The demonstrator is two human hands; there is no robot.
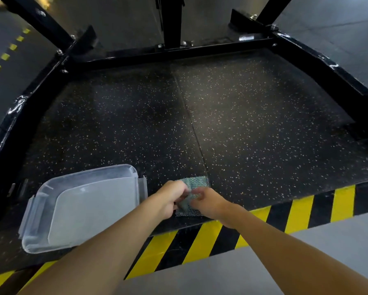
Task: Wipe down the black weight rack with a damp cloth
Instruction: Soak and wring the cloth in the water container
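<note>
Teal, perhaps checked cloth [194,185]; black rack [172,52]

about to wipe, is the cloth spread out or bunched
Bunched in the middle: left hand and right hand pinch the cloth; its ends lie flat.

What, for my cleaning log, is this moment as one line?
left hand: grips cloth | right hand: grips cloth | clear container: beside left hand | rack frame: untouched

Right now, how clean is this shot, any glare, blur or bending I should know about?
Head view: white glare streaks the glossy bars of the black rack; the left hand and right hand are motion-blurred where they pinch the cloth; the wide lens bows the striped edge and the bars; the speckled mat is sharp, brighter on its right half.
</note>
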